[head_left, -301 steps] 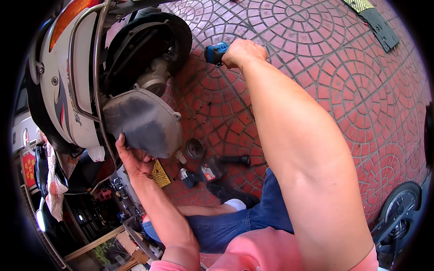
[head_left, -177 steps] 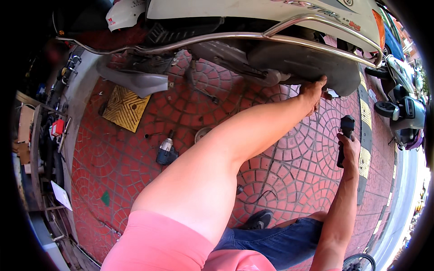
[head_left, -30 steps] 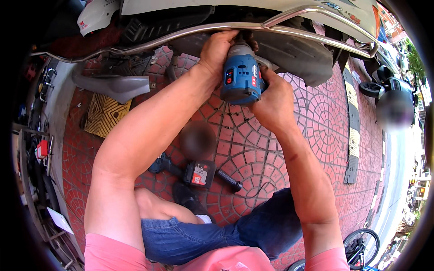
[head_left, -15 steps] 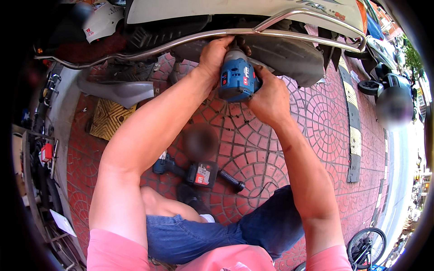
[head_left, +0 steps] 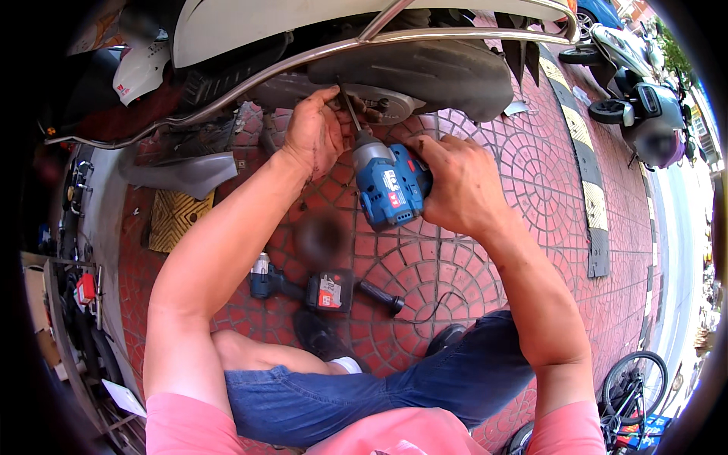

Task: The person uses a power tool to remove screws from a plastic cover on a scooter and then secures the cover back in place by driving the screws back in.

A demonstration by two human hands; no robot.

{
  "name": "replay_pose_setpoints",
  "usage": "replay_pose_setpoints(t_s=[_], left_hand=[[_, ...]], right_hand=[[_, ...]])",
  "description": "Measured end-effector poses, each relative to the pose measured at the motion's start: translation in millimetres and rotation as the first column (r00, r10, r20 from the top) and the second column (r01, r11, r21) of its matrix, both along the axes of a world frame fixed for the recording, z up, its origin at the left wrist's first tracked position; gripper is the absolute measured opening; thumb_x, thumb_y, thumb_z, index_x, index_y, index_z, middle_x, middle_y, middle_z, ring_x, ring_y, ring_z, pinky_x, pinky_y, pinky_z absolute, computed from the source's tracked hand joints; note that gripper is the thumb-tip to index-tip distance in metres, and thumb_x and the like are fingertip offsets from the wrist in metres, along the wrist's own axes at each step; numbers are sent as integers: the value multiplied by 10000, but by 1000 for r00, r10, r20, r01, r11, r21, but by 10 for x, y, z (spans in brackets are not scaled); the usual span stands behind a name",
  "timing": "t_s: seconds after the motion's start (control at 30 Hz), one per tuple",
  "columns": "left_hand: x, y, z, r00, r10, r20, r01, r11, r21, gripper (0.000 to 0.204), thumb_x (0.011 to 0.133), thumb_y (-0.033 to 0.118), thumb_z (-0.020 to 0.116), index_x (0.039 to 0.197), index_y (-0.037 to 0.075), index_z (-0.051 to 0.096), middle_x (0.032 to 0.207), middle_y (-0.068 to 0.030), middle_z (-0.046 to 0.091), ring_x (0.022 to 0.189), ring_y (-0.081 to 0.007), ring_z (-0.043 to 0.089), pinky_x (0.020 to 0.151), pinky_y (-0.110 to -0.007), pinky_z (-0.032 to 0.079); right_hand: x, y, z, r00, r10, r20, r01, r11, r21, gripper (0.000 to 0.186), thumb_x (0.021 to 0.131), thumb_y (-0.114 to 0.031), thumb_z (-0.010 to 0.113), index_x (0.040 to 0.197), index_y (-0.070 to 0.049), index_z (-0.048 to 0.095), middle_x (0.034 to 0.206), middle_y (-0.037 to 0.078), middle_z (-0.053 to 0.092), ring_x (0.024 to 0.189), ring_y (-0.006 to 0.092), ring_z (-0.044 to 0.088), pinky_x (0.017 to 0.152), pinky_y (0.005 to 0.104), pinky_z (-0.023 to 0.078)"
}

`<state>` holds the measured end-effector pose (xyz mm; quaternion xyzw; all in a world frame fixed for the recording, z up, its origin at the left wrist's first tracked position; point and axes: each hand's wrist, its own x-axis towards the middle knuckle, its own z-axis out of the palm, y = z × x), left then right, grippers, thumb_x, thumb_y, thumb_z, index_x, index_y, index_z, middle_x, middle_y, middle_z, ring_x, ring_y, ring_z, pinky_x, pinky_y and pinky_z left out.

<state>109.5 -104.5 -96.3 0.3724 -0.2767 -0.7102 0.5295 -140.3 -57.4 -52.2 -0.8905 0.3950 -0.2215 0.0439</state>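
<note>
My right hand [head_left: 462, 182] is wrapped round the grip of a blue cordless impact driver [head_left: 393, 186]. The driver's long thin bit [head_left: 350, 106] points up and slightly left, toward the underside of a scooter [head_left: 265, 26]. Beside that bit is my left hand [head_left: 315, 133], thumb side raised near the tip and dirty fingers curled behind the shaft; what they hold, if anything, is hidden. Above both hands are the scooter's dark lower cover [head_left: 425, 76] and a bent chrome guard rail [head_left: 303, 57].
On the red paving lie a second cordless driver [head_left: 284, 287] and a black handlebar grip [head_left: 381, 296]. A grey panel [head_left: 182, 173] and a yellow-black ramp [head_left: 176, 220] are at left. Speed-bump strips [head_left: 588, 167] and parked scooters [head_left: 656, 114] stand at right.
The driver has drawn back down from the scooter, tilting so its long bit shows. My left hand has moved off the driver's nose, down and left. The view has shifted.
</note>
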Motion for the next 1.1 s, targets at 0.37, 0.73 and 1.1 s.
replay_pose_setpoints(t_s=[0.37, 0.73, 1.1], left_hand=[[-1040, -616, -231, 909, -298, 291, 236, 944, 229, 513, 1022, 519, 667, 1188, 35, 620, 961, -90, 734, 865, -232, 750, 690, -381, 614], [-1364, -962, -667, 963, 79, 258, -97, 994, 57, 656, 914, 580, 802, 1268, 51, 643, 1058, -106, 726, 790, -246, 764, 587, -372, 618], [-1220, -919, -567, 976, 75, 205, -95, 991, 89, 550, 995, 536, 727, 1303, 95, 613, 1046, -109, 736, 787, -210, 733, 570, -332, 579]], right_hand=[[-1341, 366, 174, 947, -298, -117, 309, 946, 97, 448, 723, -72, 749, 1171, -67, 738, 903, 173, 745, 882, 371, 724, 788, 473, 548], [-1842, 329, 155, 883, -470, -7, 467, 875, 128, 494, 725, -139, 832, 1203, -57, 736, 924, 184, 770, 901, 394, 742, 802, 471, 552], [-1839, 147, -9, 852, -520, -58, 518, 824, 230, 638, 647, -181, 929, 1237, -55, 720, 949, 166, 785, 912, 383, 753, 812, 458, 560]])
